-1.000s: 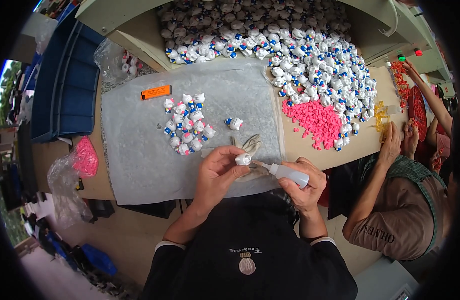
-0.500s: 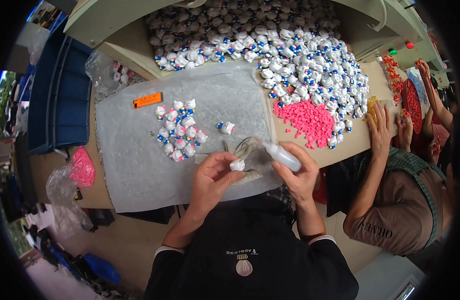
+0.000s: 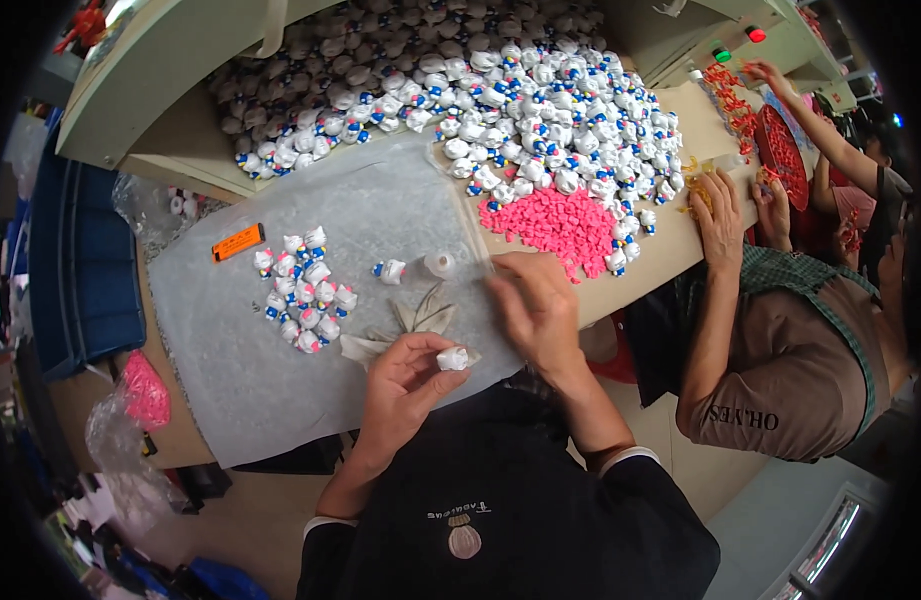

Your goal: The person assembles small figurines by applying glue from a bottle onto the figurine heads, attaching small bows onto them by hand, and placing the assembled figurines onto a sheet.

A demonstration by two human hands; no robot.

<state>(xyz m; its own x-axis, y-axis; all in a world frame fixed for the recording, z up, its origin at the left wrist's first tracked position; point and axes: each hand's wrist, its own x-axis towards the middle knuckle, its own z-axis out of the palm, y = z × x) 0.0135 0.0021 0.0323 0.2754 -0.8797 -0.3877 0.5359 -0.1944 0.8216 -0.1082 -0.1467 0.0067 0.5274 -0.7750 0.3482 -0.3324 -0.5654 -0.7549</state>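
Left hand (image 3: 405,375) pinching a small white figurine (image 3: 452,358), right hand (image 3: 535,305) loosely curled and empty at one o'clock, near the pink pieces (image 3: 560,222) on the tabletop (image 3: 670,255)

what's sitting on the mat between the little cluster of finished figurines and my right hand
In the head view, between the figurine cluster and your right hand lie one lone figurine and a small white bottle on the grey mat.
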